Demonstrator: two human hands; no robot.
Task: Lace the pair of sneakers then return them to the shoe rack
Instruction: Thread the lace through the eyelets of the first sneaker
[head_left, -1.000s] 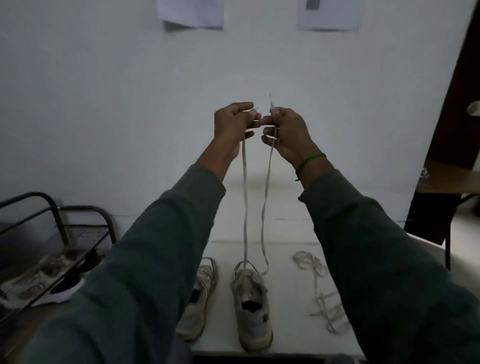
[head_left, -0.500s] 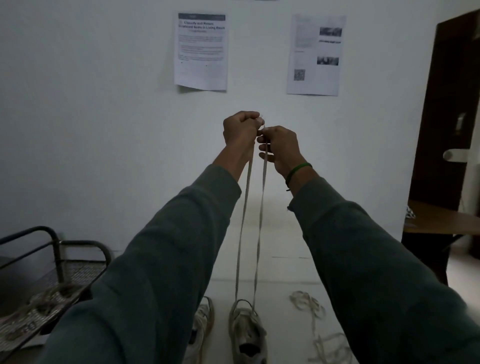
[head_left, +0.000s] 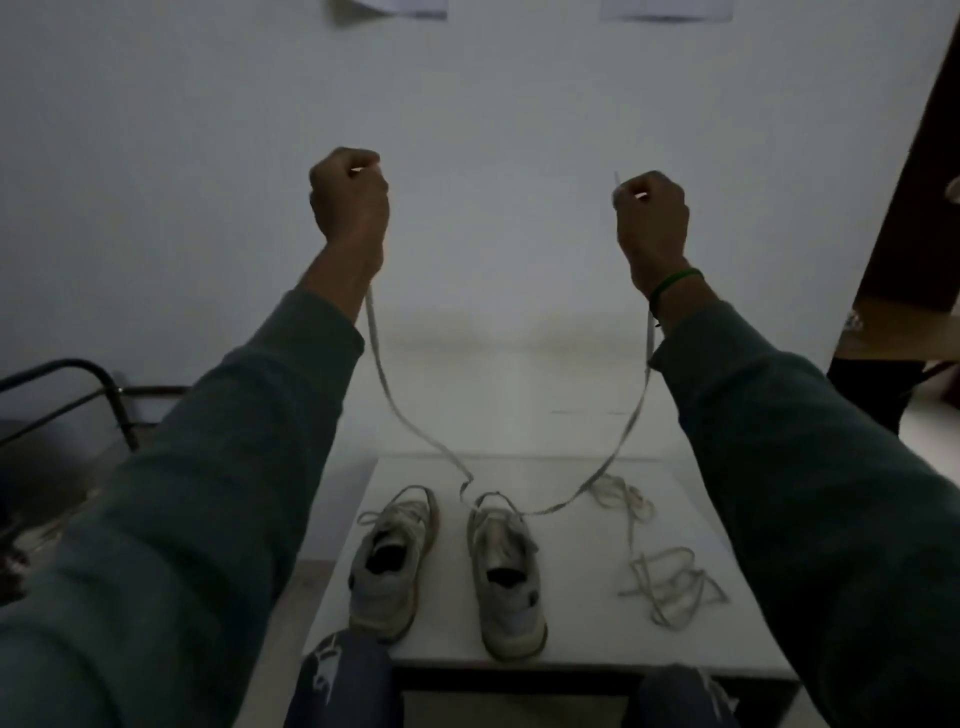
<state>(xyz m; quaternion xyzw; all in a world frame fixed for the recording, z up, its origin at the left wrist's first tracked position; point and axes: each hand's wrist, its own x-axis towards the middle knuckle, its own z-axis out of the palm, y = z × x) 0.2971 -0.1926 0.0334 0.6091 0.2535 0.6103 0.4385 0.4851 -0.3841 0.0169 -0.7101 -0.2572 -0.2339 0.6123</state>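
Two pale sneakers stand side by side on a low white table (head_left: 566, 639), toes pointing away from me. A long white lace (head_left: 400, 415) runs through the toe end of the right sneaker (head_left: 506, 566). Both of its halves rise to my raised fists. My left hand (head_left: 350, 195) grips one end, my right hand (head_left: 649, 213) grips the other, and the hands are held wide apart. The lace sags slack between hands and shoe. The left sneaker (head_left: 392, 556) has no lace threaded that I can see. A second loose lace (head_left: 660, 571) lies in a tangle on the table to the right.
A black metal shoe rack (head_left: 67, 395) stands at the left, with something pale on its lower shelf. A dark wooden desk and door frame (head_left: 893, 312) are at the right. The white wall is straight ahead, with paper sheets (head_left: 395, 8) pinned high up. My knees show below the table's near edge.
My hands, held together high with the lace halves taut and parallel, have spread far apart and the lace now hangs slack. The camera has tipped back down toward the table.
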